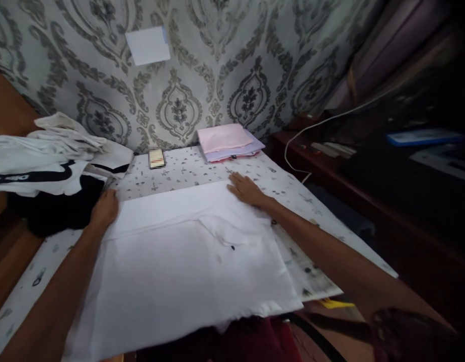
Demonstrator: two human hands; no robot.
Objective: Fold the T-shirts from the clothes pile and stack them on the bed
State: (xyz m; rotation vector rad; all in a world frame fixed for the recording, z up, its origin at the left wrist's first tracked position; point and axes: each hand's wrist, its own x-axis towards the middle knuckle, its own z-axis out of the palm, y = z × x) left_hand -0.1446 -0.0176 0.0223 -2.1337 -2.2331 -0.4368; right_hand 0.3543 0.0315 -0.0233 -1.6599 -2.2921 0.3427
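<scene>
A large white cloth [172, 271] is spread before me, its near edge hanging over the table's front. Across its upper part runs a fold, with loose wrinkles and a small dark mark right of the middle. My right hand [247, 190] lies palm down at the cloth's far right corner, fingers stretched out. At the far left corner, my left hand [105, 207] touches the cloth's edge; its fingers are blurred and partly hidden, so their grip cannot be made out.
Left stands a pile of white clothes [47, 156] over black fabric [62, 206]. Folded pink and lilac cloths [228, 141] lie by the patterned wall, near a small framed card [156, 158]. A white cable [293, 138] loops over dark furniture [368, 201] at right.
</scene>
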